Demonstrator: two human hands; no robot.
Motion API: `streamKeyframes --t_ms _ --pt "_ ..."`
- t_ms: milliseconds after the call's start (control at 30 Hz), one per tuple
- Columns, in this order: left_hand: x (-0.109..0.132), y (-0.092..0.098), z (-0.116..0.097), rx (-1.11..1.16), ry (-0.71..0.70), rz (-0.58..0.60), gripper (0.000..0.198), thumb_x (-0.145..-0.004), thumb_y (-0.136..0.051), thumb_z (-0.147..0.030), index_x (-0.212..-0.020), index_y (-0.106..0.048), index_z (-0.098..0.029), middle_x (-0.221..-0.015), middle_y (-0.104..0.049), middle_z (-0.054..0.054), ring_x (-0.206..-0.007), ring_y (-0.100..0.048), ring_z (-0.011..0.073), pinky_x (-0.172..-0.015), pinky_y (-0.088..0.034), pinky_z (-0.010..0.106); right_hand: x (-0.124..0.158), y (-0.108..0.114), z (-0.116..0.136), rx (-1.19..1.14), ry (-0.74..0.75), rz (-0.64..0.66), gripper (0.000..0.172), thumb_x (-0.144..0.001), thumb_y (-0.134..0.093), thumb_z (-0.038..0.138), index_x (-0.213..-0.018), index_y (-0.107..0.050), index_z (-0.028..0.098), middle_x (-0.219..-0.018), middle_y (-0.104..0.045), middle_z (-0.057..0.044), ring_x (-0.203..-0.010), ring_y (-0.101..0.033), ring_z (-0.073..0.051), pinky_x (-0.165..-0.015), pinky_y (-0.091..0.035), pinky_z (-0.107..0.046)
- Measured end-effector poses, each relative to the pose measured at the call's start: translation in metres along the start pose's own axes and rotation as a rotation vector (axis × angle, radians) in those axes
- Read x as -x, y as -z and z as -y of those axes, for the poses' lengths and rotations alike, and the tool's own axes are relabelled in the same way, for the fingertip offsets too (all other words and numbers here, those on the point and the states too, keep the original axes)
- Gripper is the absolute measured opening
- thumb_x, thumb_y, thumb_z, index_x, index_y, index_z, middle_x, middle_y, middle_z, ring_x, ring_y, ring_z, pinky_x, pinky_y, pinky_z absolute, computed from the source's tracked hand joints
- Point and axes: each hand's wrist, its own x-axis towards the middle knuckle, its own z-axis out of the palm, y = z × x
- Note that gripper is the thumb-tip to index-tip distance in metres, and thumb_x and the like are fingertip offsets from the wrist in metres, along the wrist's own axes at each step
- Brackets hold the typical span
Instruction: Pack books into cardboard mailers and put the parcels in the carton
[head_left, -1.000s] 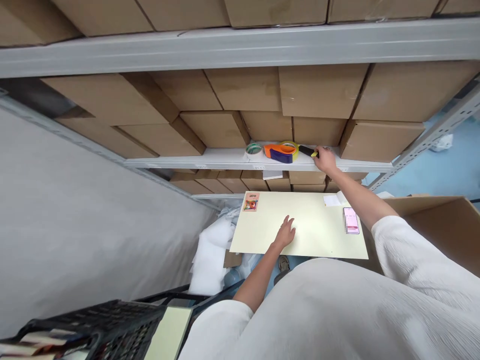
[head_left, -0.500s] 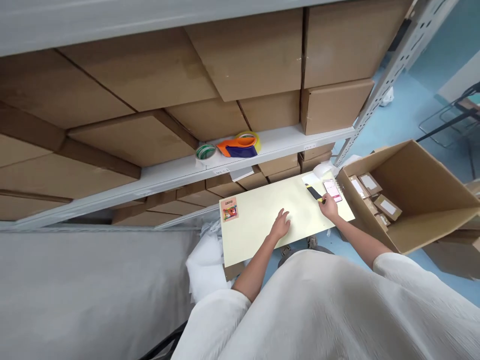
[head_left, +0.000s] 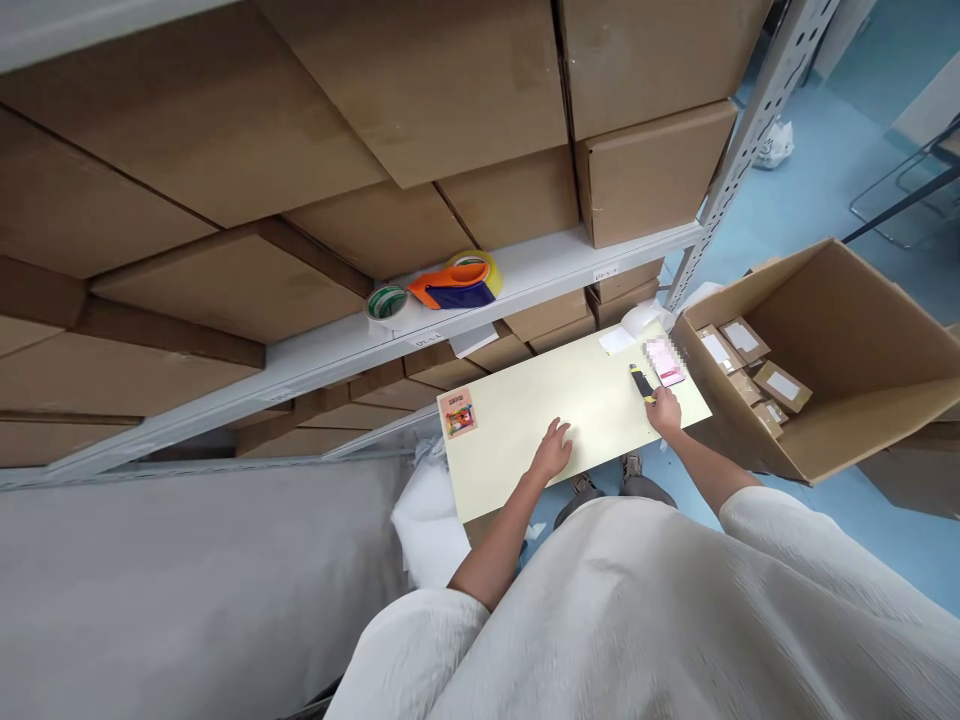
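Observation:
In the head view my right hand (head_left: 664,410) is closed around the lower end of a black and yellow utility knife (head_left: 640,382), whose other end points away from me over the cream tabletop (head_left: 517,425). Just beyond that hand lies a phone (head_left: 666,362) with a lit, partly blurred screen. My left hand (head_left: 552,450) hovers at or rests on the table's near middle, fingers spread and nothing in them; whether it touches the surface I cannot tell. Toward the table's left end lies a small pink packet with a colourful picture (head_left: 458,412).
A large open carton (head_left: 862,370) with several small labelled boxes (head_left: 782,386) stands right of the table. Behind it, a shelf (head_left: 540,279) holds cartons, an orange and blue tape dispenser (head_left: 457,286) and a tape roll (head_left: 387,302). White packing material (head_left: 431,520) sits at the left.
The knife in my right hand has swung to a steeper angle and shifted slightly right, nearer the phone. My left hand stays spread over the table. The whole view has tilted slightly.

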Motion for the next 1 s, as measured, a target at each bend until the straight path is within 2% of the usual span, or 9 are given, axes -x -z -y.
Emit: streamKeyframes --t_ms 233,333,433,600,700,767,867,1000 --pt "0.010 0.000 0.007 0.012 0.024 -0.013 0.055 -0.104 -0.052 -0.027 -0.158 -0.055 -0.017 -0.181 -0.033 0.016 -0.170 -0.029 0.0269 -0.137 -0.030 0.044 0.002 -0.003 -0.011 0.096 0.040 0.049 0.013 -0.098 -0.058 0.024 -0.109 -0.063 0.020 -0.123 -0.067 -0.020 -0.112 -0.059 -0.035 -0.090 -0.044 -0.043" --pt "0.014 0.003 0.010 0.035 0.028 -0.043 0.055 -0.103 -0.053 -0.026 -0.157 -0.056 -0.018 -0.180 -0.036 0.015 -0.169 -0.031 0.0269 -0.137 -0.032 0.045 -0.003 0.006 0.011 0.076 0.111 -0.008 0.015 -0.100 -0.055 0.025 -0.109 -0.066 0.020 -0.125 -0.067 -0.020 -0.116 -0.060 -0.037 -0.095 -0.046 -0.047" --pt "0.017 0.009 0.014 0.045 0.027 -0.077 0.055 -0.102 -0.054 -0.026 -0.156 -0.057 -0.019 -0.179 -0.038 0.014 -0.169 -0.033 0.0270 -0.136 -0.033 0.045 -0.018 0.026 0.070 -0.036 0.314 -0.098 0.022 -0.103 -0.049 0.026 -0.115 -0.068 0.020 -0.127 -0.068 -0.019 -0.119 -0.061 -0.035 -0.101 -0.048 -0.046" --pt "0.020 0.024 0.020 0.076 0.004 -0.168 0.053 -0.102 -0.055 -0.026 -0.154 -0.059 -0.017 -0.179 -0.038 0.017 -0.167 -0.035 0.0282 -0.135 -0.035 0.045 -0.043 0.079 0.225 -0.135 0.741 -0.239 0.037 -0.109 -0.044 0.037 -0.134 -0.067 0.021 -0.139 -0.067 -0.017 -0.133 -0.058 -0.035 -0.111 -0.046 -0.048" --pt "0.023 0.032 0.026 0.107 -0.008 -0.231 0.052 -0.102 -0.057 -0.028 -0.153 -0.060 -0.018 -0.177 -0.041 0.017 -0.167 -0.036 0.0286 -0.134 -0.036 0.047 -0.047 0.110 0.313 -0.114 0.943 -0.208 0.047 -0.109 -0.045 0.037 -0.150 -0.062 0.021 -0.148 -0.067 -0.017 -0.136 -0.057 -0.036 -0.114 -0.044 -0.051" --pt "0.027 0.036 0.030 0.122 -0.009 -0.262 0.052 -0.102 -0.056 -0.027 -0.153 -0.059 -0.018 -0.177 -0.041 0.017 -0.167 -0.036 0.0282 -0.134 -0.036 0.048 -0.050 0.124 0.359 -0.067 1.028 -0.194 0.054 -0.107 -0.048 0.037 -0.157 -0.058 0.019 -0.156 -0.062 -0.018 -0.141 -0.053 -0.038 -0.116 -0.042 -0.054" --pt "0.033 0.040 0.038 0.146 -0.001 -0.297 0.052 -0.102 -0.053 -0.024 -0.153 -0.060 -0.016 -0.176 -0.042 0.018 -0.167 -0.036 0.0269 -0.135 -0.034 0.047 -0.056 0.135 0.407 0.052 1.058 -0.180 0.057 -0.106 -0.052 0.035 -0.159 -0.055 0.014 -0.160 -0.060 -0.021 -0.141 -0.052 -0.041 -0.115 -0.040 -0.057" --pt "0.043 0.042 0.051 0.200 0.010 -0.341 0.050 -0.100 -0.056 -0.024 -0.150 -0.063 -0.017 -0.173 -0.048 0.017 -0.166 -0.038 0.0263 -0.135 -0.035 0.045 -0.062 0.134 0.437 0.226 1.034 -0.155 0.053 -0.105 -0.054 0.033 -0.153 -0.059 0.011 -0.150 -0.066 -0.024 -0.136 -0.053 -0.042 -0.115 -0.036 -0.059"
